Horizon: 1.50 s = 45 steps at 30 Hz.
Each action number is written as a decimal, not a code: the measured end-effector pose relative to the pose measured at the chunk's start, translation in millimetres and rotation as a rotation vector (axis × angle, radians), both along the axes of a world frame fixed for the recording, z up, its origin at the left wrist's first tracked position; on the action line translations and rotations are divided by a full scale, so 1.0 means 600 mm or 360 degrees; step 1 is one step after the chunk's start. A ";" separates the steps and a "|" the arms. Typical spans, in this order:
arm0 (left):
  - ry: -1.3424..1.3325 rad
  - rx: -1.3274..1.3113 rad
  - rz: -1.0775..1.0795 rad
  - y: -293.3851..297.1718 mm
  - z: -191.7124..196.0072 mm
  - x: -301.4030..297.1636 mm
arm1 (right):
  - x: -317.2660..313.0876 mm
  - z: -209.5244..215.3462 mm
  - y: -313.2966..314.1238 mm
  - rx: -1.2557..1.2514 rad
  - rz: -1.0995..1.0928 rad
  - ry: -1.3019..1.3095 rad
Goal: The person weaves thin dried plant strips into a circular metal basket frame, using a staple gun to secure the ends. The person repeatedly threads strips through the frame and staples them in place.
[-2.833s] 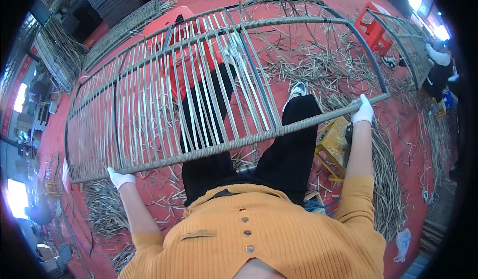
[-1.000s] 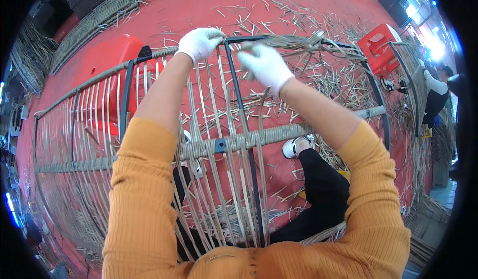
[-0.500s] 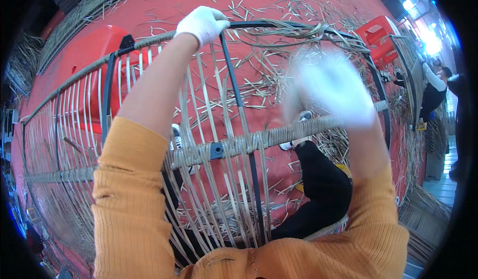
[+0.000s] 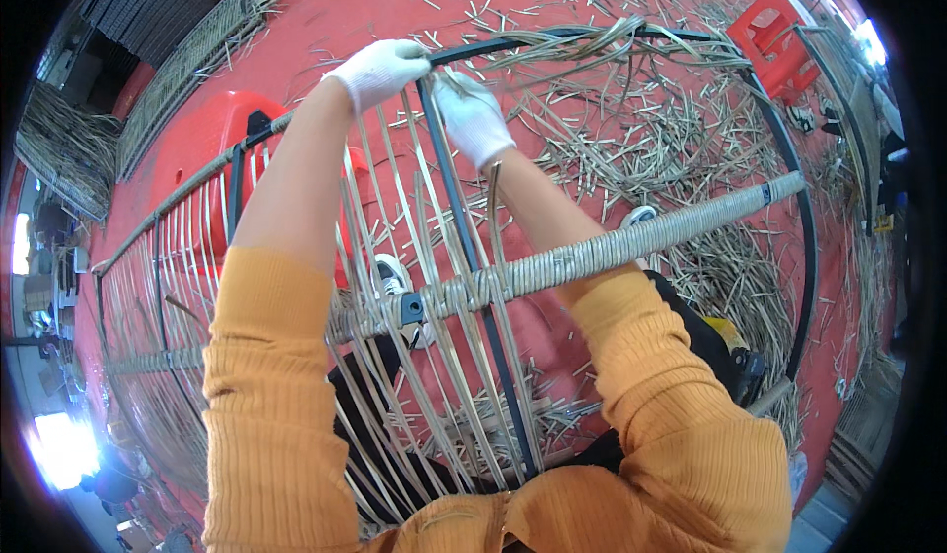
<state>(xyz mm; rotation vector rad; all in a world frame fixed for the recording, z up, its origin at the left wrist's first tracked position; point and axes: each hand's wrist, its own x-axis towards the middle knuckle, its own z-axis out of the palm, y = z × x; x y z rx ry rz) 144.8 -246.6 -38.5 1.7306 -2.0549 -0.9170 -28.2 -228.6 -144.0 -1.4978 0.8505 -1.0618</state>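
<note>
My left hand [image 4: 383, 72], in a white knit glove, is closed over the far rail of a black metal frame [image 4: 495, 48], where a crossbar meets it. Just below that corner, my right hand [image 4: 472, 117], gloved too, has its fingers curled by the rail on a thin rattan strip, mostly hidden. Loose rattan strips [image 4: 592, 42] loop along the rail to the right. Many pale strips run lengthwise over the left part of the frame, crossing a wrapped middle bar [image 4: 572, 259]. One short strip end [image 4: 494, 190] stands up before my right wrist.
Cut rattan scraps [image 4: 631, 148] litter the red floor [image 4: 335, 5]. A red plastic stool [image 4: 222, 124] stands beyond the frame at left, another red stool [image 4: 771, 40] at far right. My shoe [image 4: 393, 275] shows beneath the strips. Rattan bundles [image 4: 64, 148] lie far left.
My right hand has swung left from above the frame's right half to beside my left hand. The left hand keeps to the rail. The view has shifted slightly.
</note>
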 end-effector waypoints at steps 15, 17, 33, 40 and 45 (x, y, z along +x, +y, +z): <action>0.0187 0.0042 0.0133 -0.135 -0.068 0.024 | -0.014 -0.007 0.005 0.1171 0.0418 -0.1703; -0.0245 -0.0062 0.0008 -0.168 -0.074 0.021 | 0.022 -0.021 -0.047 0.0776 0.0487 -0.1635; -0.0068 -0.0377 0.0203 0.010 -0.025 -0.027 | -0.355 -0.315 0.498 0.0514 0.0939 0.2259; -0.0029 -0.0029 0.0110 -0.007 -0.001 -0.025 | -0.063 -0.068 0.064 -0.0347 -0.0349 0.0248; -0.0103 -0.0098 -0.0020 -0.005 -0.003 -0.013 | 0.005 0.030 0.044 0.0974 -0.0051 -0.0841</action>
